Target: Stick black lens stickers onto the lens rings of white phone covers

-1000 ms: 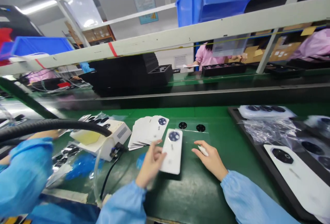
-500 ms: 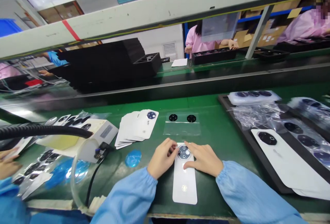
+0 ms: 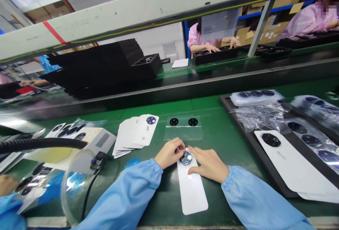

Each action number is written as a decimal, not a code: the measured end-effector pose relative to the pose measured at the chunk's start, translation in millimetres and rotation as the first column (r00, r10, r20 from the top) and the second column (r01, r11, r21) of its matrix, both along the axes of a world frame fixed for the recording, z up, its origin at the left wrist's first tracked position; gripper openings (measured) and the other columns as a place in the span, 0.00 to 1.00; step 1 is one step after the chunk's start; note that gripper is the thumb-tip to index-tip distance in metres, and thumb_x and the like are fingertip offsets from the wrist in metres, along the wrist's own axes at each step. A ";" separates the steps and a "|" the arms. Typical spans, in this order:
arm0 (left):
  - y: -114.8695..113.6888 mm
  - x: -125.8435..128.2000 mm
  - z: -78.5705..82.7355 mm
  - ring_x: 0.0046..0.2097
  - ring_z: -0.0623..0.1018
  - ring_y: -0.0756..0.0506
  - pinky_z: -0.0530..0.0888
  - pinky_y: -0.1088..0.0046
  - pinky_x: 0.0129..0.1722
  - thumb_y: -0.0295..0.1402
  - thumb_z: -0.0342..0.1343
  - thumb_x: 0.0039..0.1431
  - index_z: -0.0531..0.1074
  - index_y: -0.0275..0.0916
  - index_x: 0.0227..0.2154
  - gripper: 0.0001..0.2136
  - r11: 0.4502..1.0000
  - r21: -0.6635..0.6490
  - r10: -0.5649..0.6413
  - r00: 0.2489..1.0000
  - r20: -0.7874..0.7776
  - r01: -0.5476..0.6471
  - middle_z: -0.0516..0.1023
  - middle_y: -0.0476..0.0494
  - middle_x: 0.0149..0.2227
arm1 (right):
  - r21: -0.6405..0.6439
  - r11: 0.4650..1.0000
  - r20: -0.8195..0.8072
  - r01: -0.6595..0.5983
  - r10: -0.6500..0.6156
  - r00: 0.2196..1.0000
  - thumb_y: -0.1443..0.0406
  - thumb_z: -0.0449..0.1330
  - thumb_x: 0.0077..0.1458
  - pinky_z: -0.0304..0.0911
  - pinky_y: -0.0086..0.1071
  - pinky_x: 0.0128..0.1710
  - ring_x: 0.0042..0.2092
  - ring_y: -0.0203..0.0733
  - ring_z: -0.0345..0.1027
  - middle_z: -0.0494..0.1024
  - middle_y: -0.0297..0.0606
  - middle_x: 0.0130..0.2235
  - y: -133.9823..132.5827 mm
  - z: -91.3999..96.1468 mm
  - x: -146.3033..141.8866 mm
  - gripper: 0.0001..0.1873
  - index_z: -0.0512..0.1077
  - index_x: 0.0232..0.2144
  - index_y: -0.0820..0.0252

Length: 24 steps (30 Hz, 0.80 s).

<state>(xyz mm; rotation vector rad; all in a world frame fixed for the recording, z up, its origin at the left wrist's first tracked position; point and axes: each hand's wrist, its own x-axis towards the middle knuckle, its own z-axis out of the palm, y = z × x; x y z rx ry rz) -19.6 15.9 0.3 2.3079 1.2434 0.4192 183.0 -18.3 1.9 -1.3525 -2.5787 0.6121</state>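
A white phone back cover (image 3: 192, 191) lies on the green bench in front of me, its dark round camera plate (image 3: 186, 158) at the far end. My left hand (image 3: 170, 153) is at that plate's upper left, thumb and fingers pinched together. Whatever is between those fingertips is too small to make out. My right hand (image 3: 210, 163) rests across the cover's right side, thumb and index finger spread apart around the plate. Beyond my hands, a clear film sheet (image 3: 183, 133) carries two black camera plates (image 3: 193, 122). Fanned white back covers (image 3: 132, 131) lie to the left.
On the right stands a black tray (image 3: 254, 159) with bagged dark plates and another white cover (image 3: 286, 166). A white machine (image 3: 97, 145) with a black hose (image 3: 42, 144) sits left, near blue film (image 3: 57, 186) and a co-worker's hand (image 3: 7, 184). Co-workers sit across the bench.
The cover's near end has swung right, tilting it slightly. My left hand has shifted a little over the plate's upper left. Across the bench, a co-worker's hand has reached to a black tray.
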 end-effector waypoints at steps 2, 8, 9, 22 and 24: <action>2.2 0.3 0.4 0.32 0.75 0.51 0.75 0.72 0.31 0.33 0.55 0.63 0.71 0.34 0.36 0.07 0.999 -0.025 -0.020 1.000 -0.017 0.019 0.75 0.46 0.37 | 0.004 1.000 0.009 0.013 -0.013 1.000 0.48 0.63 0.51 0.66 0.39 0.40 0.48 0.55 0.72 0.76 0.47 0.50 -0.5 0.2 1.8 0.43 0.59 0.61 0.64; 2.8 5.4 1.7 0.34 0.76 0.50 0.76 0.70 0.33 0.32 0.54 0.64 0.71 0.34 0.37 0.06 1.000 -0.014 -0.009 0.992 -0.124 0.007 0.75 0.46 0.37 | 0.019 0.999 0.049 0.030 -0.031 0.998 0.48 0.63 0.51 0.66 0.39 0.39 0.47 0.55 0.73 0.76 0.46 0.50 -4.8 -0.4 0.4 0.42 0.59 0.61 0.65; 1.1 7.0 2.6 0.34 0.76 0.49 0.76 0.69 0.34 0.31 0.54 0.64 0.71 0.34 0.38 0.06 1.000 0.003 -0.002 0.988 -0.152 0.003 0.75 0.46 0.37 | 0.021 0.999 0.057 0.033 -0.034 0.998 0.48 0.63 0.52 0.66 0.40 0.39 0.47 0.55 0.73 0.75 0.47 0.51 -5.7 -0.2 -0.4 0.42 0.59 0.61 0.65; -27.1 20.5 2.6 0.36 0.72 0.44 0.68 0.71 0.27 0.21 0.45 0.61 0.64 0.37 0.35 0.06 0.983 0.186 0.067 0.922 -0.382 0.006 0.69 0.41 0.39 | 0.055 0.996 0.140 0.064 -0.071 0.988 0.47 0.59 0.55 0.66 0.38 0.38 0.46 0.56 0.74 0.73 0.52 0.54 -12.2 6.5 -10.1 0.40 0.60 0.61 0.68; -30.4 20.1 3.3 0.35 0.72 0.44 0.66 0.70 0.25 0.19 0.43 0.60 0.63 0.38 0.34 0.08 0.981 0.196 0.065 0.922 -0.381 0.012 0.68 0.41 0.38 | 0.053 0.997 0.147 0.059 -0.066 0.987 0.47 0.58 0.56 0.66 0.38 0.37 0.46 0.56 0.74 0.73 0.52 0.54 -11.9 7.3 -10.7 0.40 0.60 0.61 0.69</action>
